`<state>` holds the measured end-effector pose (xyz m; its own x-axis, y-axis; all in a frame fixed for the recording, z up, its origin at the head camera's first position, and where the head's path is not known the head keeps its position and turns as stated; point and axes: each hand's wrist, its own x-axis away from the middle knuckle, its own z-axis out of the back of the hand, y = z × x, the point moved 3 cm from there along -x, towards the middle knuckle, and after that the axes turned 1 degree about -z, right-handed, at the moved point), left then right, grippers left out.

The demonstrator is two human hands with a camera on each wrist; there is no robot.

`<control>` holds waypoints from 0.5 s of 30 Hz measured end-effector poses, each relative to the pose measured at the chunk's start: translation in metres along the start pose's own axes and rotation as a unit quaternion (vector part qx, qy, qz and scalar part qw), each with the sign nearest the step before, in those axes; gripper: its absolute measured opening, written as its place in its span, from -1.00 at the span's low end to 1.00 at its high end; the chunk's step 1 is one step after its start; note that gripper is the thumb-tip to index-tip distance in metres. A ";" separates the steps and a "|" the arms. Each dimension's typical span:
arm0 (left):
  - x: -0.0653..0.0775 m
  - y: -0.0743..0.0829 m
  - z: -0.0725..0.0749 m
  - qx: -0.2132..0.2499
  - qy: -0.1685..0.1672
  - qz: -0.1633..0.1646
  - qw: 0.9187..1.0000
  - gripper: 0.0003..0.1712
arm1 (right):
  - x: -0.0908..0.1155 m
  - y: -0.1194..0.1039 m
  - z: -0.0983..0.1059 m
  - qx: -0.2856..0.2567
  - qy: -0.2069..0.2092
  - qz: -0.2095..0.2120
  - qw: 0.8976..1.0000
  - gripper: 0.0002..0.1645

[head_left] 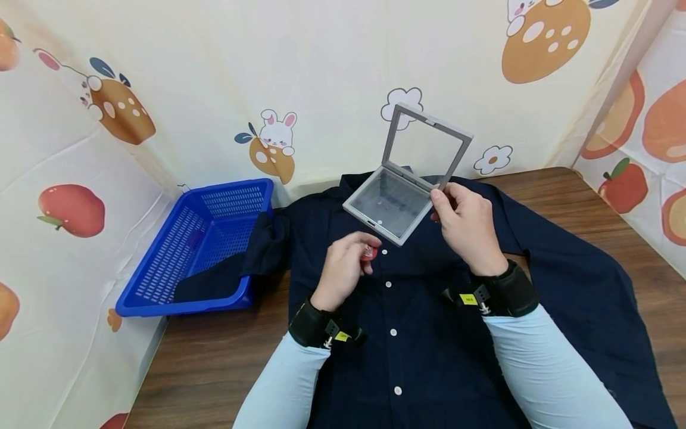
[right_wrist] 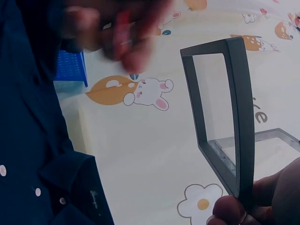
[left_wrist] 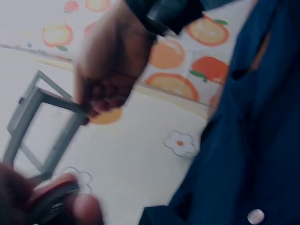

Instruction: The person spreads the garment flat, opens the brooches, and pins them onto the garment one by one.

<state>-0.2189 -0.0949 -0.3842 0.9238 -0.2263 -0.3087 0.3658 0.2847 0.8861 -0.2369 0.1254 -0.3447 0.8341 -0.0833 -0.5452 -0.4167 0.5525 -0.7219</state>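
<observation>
Right grip (head_left: 467,225): you pinch the open case (head_left: 393,202) by one side, over the shirt (head_left: 364,381).
Left grip (head_left: 343,265): you pinch a red object (head_left: 369,253).
Case tilt: possible if your one-sided hold slips.

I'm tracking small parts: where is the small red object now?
In the head view, the left hand holds the small red object near the middle, just below-left of the open grey frame, over the dark shirt.

Head view bright and evenly lit — wrist views dimmer, bluish, the left hand (right_wrist: 140,30) blurred.
</observation>
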 end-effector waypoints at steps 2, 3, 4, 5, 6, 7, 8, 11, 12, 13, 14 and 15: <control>0.001 -0.006 -0.008 -0.056 -0.064 0.011 0.996 -0.67 | 0.000 0.001 0.001 -0.001 -0.001 -0.003 1.000 -0.61; 0.001 -0.008 -0.012 -0.082 -0.094 0.012 0.992 -0.67 | 0.000 0.001 0.001 -0.001 -0.001 -0.004 1.000 -0.61; 0.002 -0.011 -0.016 -0.112 -0.119 0.009 0.987 -0.67 | 0.000 0.001 0.001 -0.002 -0.002 -0.004 1.000 -0.61; 0.003 -0.013 -0.019 -0.137 -0.138 0.007 0.981 -0.65 | 0.000 0.001 0.001 -0.003 -0.003 -0.005 1.000 -0.61; 0.004 -0.014 -0.022 -0.155 -0.152 0.006 0.976 -0.62 | 0.000 0.001 0.001 -0.003 -0.004 -0.005 1.000 -0.61; 0.005 -0.016 -0.024 -0.172 -0.160 0.006 0.972 -0.59 | 0.000 0.001 0.001 -0.003 -0.004 -0.005 1.000 -0.61; 0.005 -0.018 -0.026 -0.188 -0.162 0.004 0.969 -0.57 | 0.000 0.001 0.001 -0.002 -0.003 -0.004 1.000 -0.61; 0.005 -0.022 -0.029 -0.226 -0.163 0.008 0.961 -0.63 | -0.001 0.001 0.001 -0.003 -0.004 -0.004 1.000 -0.61; 0.005 -0.022 -0.029 -0.235 -0.164 0.009 0.958 -0.69 | -0.001 0.001 0.001 -0.003 -0.004 -0.004 1.000 -0.61; 0.004 -0.022 -0.028 -0.243 -0.166 0.009 0.956 -0.75 | -0.001 0.001 0.001 -0.003 -0.005 -0.004 1.000 -0.61; 0.004 -0.022 -0.026 -0.248 -0.169 0.010 0.954 -0.80 | -0.001 0.001 0.001 -0.004 -0.006 -0.005 1.000 -0.61; 0.004 -0.022 -0.024 -0.250 -0.175 0.012 0.952 -0.83 | -0.002 0.001 0.001 -0.004 -0.007 -0.005 1.000 -0.62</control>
<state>-0.2207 -0.0798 -0.4135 0.8707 -0.4855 -0.0781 0.4332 0.6821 0.5892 -0.2385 0.1268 -0.3445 0.8430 -0.0772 -0.5324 -0.4118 0.5443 -0.7309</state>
